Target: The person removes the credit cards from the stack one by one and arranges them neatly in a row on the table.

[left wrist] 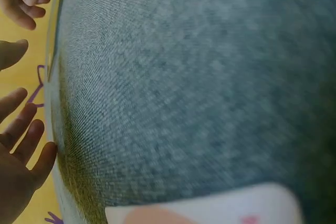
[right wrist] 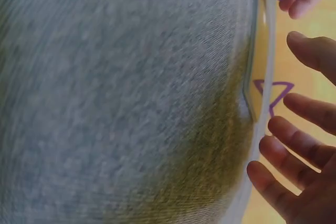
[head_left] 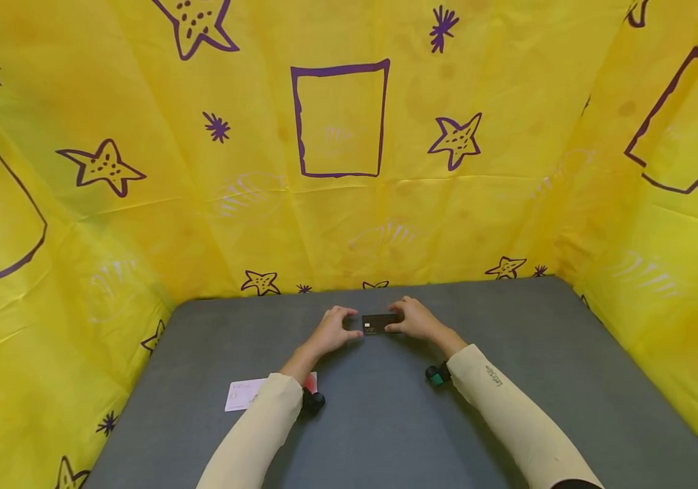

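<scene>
A black card (head_left: 379, 324) with a light chip square and the letters VIP lies near the far side of the grey table. My left hand (head_left: 333, 331) is just off the card's left end, thumb and fingers spread apart with a gap between them. At the right end, my right hand (head_left: 416, 319) curves about the card, and its thumb and fingers cover that end in the head view. Both wrist views show the right hand (right wrist: 304, 156) and left hand (left wrist: 23, 156) with fingers separated and nothing pinched between them. Whether any fingertip touches the card is unclear.
A pale card (head_left: 243, 394) with pink print lies under my left forearm, which partly hides it; a red patch (head_left: 310, 382) shows beyond the sleeve. The grey table (head_left: 379, 435) is bounded by yellow cloth walls (head_left: 336, 231) with purple star drawings.
</scene>
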`<state>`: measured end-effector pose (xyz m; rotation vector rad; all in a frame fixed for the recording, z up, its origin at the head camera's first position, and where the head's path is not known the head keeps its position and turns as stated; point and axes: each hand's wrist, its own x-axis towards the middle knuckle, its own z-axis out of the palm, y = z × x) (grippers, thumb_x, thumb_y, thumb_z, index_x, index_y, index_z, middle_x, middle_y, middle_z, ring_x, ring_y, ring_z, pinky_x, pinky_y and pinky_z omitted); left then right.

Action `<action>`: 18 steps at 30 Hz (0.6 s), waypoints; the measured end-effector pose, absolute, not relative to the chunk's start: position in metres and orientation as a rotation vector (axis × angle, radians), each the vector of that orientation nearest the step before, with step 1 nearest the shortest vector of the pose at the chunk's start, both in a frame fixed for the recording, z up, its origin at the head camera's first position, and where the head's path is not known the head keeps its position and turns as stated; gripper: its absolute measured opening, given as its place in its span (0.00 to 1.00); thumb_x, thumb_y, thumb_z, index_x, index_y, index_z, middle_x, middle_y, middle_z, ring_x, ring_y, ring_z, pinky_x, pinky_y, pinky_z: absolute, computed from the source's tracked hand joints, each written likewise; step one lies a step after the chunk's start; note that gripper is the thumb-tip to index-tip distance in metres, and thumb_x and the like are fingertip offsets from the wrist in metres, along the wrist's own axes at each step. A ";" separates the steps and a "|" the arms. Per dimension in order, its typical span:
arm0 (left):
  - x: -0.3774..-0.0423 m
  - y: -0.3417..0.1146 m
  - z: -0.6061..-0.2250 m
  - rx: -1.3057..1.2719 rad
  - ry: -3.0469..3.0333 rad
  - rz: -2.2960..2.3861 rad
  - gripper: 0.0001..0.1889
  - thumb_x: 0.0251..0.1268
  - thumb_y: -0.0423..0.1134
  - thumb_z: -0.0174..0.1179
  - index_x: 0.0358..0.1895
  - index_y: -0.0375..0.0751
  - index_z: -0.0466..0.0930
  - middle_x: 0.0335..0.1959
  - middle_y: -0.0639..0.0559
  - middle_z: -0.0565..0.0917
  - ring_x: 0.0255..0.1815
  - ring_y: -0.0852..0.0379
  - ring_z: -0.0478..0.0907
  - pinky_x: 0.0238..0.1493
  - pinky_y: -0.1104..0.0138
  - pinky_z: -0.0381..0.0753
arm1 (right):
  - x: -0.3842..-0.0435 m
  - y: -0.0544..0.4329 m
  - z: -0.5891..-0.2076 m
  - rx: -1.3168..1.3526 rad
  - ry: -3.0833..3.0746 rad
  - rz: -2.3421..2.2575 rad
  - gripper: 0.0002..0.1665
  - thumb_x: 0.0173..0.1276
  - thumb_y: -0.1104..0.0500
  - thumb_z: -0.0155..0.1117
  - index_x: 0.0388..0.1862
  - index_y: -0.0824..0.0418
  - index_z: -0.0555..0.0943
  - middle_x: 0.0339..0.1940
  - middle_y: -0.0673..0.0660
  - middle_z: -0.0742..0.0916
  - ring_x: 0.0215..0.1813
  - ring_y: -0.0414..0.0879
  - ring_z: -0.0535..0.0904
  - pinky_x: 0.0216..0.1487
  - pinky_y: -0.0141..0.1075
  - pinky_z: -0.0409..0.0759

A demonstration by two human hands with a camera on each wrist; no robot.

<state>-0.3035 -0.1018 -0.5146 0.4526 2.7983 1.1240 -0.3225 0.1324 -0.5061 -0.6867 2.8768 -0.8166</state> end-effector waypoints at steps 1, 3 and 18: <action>-0.304 -0.101 -0.515 0.460 2.800 1.113 0.28 0.57 0.42 0.69 0.60 0.36 0.76 0.59 0.38 0.75 0.62 0.41 0.68 0.64 0.48 0.68 | -0.323 0.133 -0.507 -0.691 2.881 -0.800 0.30 0.60 0.51 0.72 0.57 0.66 0.80 0.47 0.62 0.81 0.47 0.55 0.77 0.52 0.51 0.74; -0.305 -0.098 -0.515 0.465 2.796 1.096 0.28 0.57 0.43 0.69 0.61 0.36 0.76 0.59 0.38 0.75 0.62 0.41 0.68 0.64 0.48 0.68 | -0.324 0.134 -0.508 -0.698 2.881 -0.772 0.30 0.59 0.50 0.73 0.56 0.66 0.80 0.47 0.62 0.81 0.47 0.54 0.77 0.52 0.51 0.74; -0.314 -0.078 -0.517 0.497 2.854 0.821 0.32 0.55 0.45 0.71 0.63 0.39 0.75 0.58 0.40 0.76 0.59 0.42 0.68 0.61 0.49 0.67 | -0.328 0.132 -0.506 -0.690 2.860 -0.587 0.34 0.55 0.49 0.76 0.57 0.65 0.80 0.49 0.62 0.80 0.48 0.53 0.75 0.54 0.49 0.74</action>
